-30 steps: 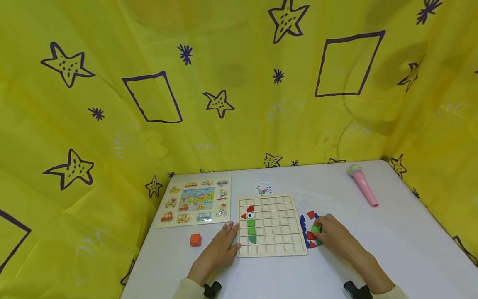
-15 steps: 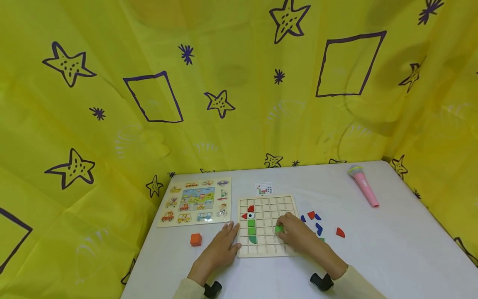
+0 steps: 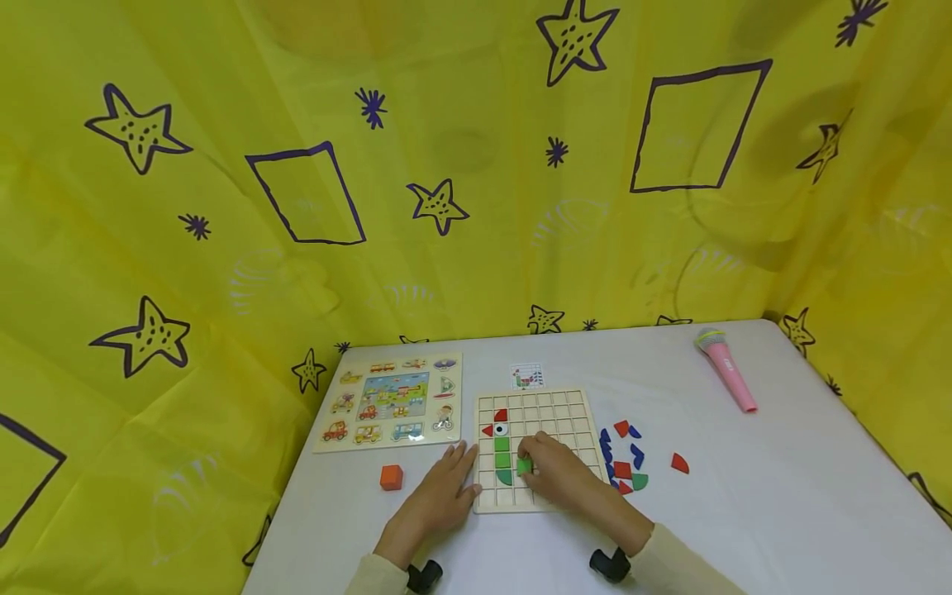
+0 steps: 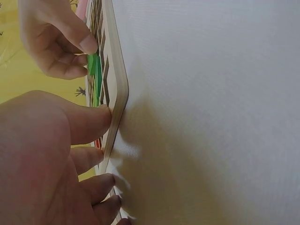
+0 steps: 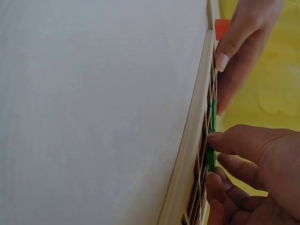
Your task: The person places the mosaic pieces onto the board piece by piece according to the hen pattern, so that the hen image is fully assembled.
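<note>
A wooden grid board (image 3: 559, 411) lies on the white table, with a column of tiles at its left: a red quarter-circle (image 3: 502, 415), a red triangle (image 3: 487, 430), an eye tile (image 3: 502, 430), green squares (image 3: 502, 452) and a dark-green rounded piece (image 3: 505, 477). Between thumb and fingers, my right hand (image 3: 561, 477) pinches a green square tile (image 3: 525, 467) over the cells just right of that column. My left hand (image 3: 443, 491) rests against the board's left edge, thumb and fingertips touching its rim in the left wrist view.
Loose blue, red and green pieces (image 3: 621, 470) lie right of the board, a red quarter-circle (image 3: 680, 463) farther out. Behind it is a small pattern card (image 3: 527, 376). An orange cube (image 3: 391, 477), a picture puzzle (image 3: 454, 430) and a pink microphone (image 3: 729, 372) surround it.
My right hand has picked the green square from the loose pieces and carried it left over the board. A red quarter-circle now shows apart on the right. My left hand stays put.
</note>
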The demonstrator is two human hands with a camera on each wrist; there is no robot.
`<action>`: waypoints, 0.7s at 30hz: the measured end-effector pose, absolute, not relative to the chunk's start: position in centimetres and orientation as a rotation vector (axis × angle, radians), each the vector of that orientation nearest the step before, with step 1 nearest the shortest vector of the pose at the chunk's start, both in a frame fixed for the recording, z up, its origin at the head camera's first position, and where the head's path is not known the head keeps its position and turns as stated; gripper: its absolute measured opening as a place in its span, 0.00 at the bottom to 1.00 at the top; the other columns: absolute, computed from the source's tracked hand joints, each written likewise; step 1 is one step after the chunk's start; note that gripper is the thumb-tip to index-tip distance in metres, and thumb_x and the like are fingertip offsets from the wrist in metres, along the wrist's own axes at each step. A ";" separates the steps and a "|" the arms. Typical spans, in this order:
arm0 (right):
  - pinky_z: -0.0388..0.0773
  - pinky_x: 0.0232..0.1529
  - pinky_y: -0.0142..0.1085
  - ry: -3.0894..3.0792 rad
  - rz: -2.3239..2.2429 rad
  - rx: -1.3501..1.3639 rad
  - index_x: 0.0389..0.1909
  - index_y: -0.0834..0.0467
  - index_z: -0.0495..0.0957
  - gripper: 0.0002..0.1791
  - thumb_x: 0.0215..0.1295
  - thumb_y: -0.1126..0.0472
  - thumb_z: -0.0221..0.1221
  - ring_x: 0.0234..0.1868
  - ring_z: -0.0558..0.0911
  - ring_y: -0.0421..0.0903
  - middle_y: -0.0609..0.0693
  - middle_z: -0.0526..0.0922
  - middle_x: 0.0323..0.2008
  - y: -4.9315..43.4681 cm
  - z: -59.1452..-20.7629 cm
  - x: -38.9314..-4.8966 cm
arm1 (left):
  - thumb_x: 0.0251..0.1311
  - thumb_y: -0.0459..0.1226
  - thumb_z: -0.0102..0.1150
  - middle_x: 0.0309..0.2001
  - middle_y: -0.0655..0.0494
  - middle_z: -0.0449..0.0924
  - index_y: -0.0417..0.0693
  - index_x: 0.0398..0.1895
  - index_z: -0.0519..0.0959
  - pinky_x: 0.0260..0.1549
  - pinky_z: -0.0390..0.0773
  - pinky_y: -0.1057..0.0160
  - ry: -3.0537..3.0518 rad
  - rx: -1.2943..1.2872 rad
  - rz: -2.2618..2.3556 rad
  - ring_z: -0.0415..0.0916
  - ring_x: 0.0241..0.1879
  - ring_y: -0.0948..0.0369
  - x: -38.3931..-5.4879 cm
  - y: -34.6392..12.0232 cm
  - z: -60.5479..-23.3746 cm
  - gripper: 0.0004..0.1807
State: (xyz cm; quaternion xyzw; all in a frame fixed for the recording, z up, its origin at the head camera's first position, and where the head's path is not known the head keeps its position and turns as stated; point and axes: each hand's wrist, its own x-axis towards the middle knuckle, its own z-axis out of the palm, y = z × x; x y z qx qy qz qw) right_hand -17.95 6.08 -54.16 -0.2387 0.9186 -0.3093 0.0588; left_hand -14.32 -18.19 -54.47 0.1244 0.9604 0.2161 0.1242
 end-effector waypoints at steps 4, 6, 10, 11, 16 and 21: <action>0.80 0.40 0.36 2.790 -0.942 -0.796 0.41 0.55 0.82 0.10 0.63 0.65 0.73 0.36 0.74 0.41 0.44 0.76 0.37 5.9 -54.2 -17.8 | 0.78 0.49 0.54 0.84 0.45 0.55 0.48 0.84 0.59 0.78 0.58 0.37 2.810 0.386 0.626 0.50 0.83 0.42 -14.2 -18.2 -54.5 0.37; 0.80 0.41 0.37 2.791 -0.939 -0.823 0.39 0.55 0.82 0.09 0.63 0.66 0.73 0.36 0.74 0.41 0.45 0.76 0.37 5.8 -54.0 -17.8 | 0.77 0.48 0.55 0.83 0.43 0.56 0.46 0.83 0.60 0.78 0.58 0.36 2.818 0.400 0.633 0.51 0.83 0.41 -14.2 -18.2 -54.5 0.37; 0.81 0.42 0.38 2.790 -0.923 -0.851 0.38 0.55 0.82 0.09 0.63 0.67 0.72 0.37 0.74 0.41 0.45 0.75 0.37 5.8 -53.8 -17.6 | 0.77 0.47 0.55 0.83 0.42 0.57 0.45 0.83 0.61 0.77 0.59 0.35 2.832 0.414 0.638 0.52 0.82 0.40 -14.2 -18.2 -54.5 0.37; 0.81 0.42 0.38 2.787 -0.921 -0.856 0.38 0.55 0.83 0.08 0.63 0.67 0.72 0.37 0.74 0.41 0.45 0.75 0.37 5.8 -53.7 -17.6 | 0.77 0.47 0.55 0.83 0.42 0.57 0.45 0.83 0.60 0.77 0.59 0.35 2.831 0.410 0.637 0.52 0.82 0.40 -14.3 -18.2 -54.5 0.36; 0.81 0.43 0.36 2.753 -0.924 -0.874 0.39 0.54 0.85 0.07 0.65 0.67 0.71 0.38 0.75 0.40 0.43 0.76 0.39 6.1 -53.7 -17.5 | 0.77 0.48 0.55 0.83 0.44 0.56 0.46 0.83 0.60 0.78 0.58 0.36 2.821 0.385 0.634 0.51 0.83 0.41 -14.2 -18.1 -54.5 0.37; 0.80 0.42 0.34 2.723 -0.930 -0.865 0.41 0.52 0.86 0.06 0.67 0.65 0.70 0.39 0.75 0.39 0.41 0.76 0.39 6.3 -53.7 -17.5 | 0.77 0.47 0.56 0.83 0.44 0.56 0.47 0.83 0.60 0.77 0.59 0.36 2.819 0.372 0.631 0.51 0.83 0.42 -14.2 -18.0 -54.6 0.37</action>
